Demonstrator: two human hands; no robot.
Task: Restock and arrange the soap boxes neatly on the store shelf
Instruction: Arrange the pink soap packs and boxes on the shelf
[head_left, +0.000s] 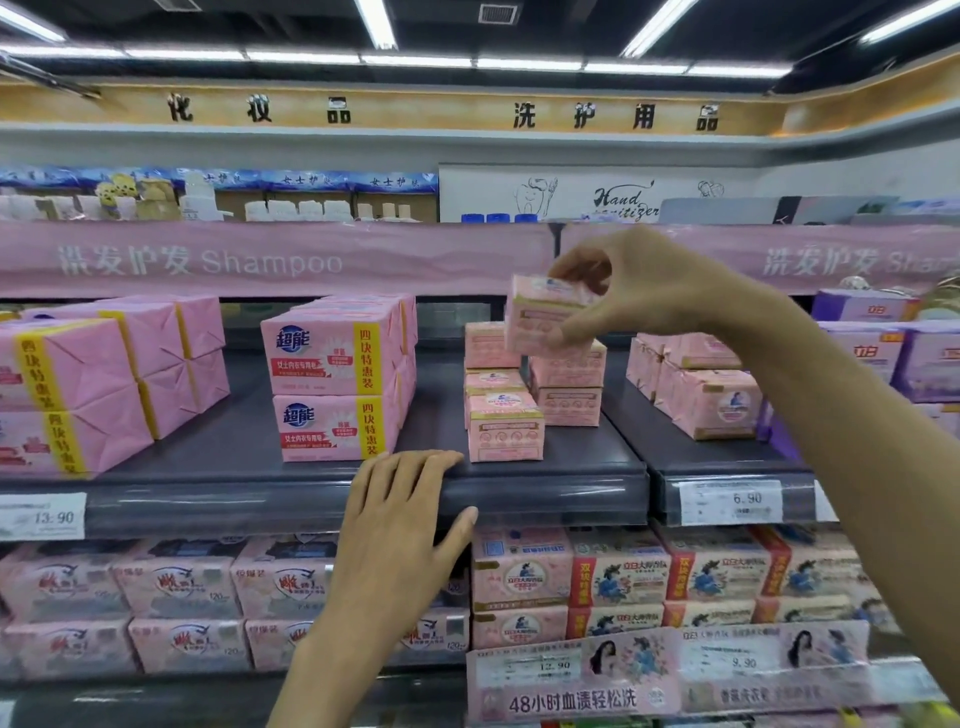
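My right hand (634, 283) grips a small pink soap box (540, 312) from above, holding it in the air over a stack of the same pink boxes (566, 384) on the dark grey shelf (545, 493). A shorter stack of pink boxes (505, 426) stands in front, near the shelf edge. My left hand (400, 514) rests flat on the shelf's front lip, fingers straight, holding nothing. More of the same boxes (711, 395) sit on the shelf section to the right.
Two stacked four-packs with yellow bands (332, 384) stand left of the small boxes, and more pink four-packs (78, 389) lie at far left. The lower shelf holds rows of pink soap packs (613, 577). Price tags (730, 501) line the shelf edge. A pink shampoo banner (208, 260) hangs above.
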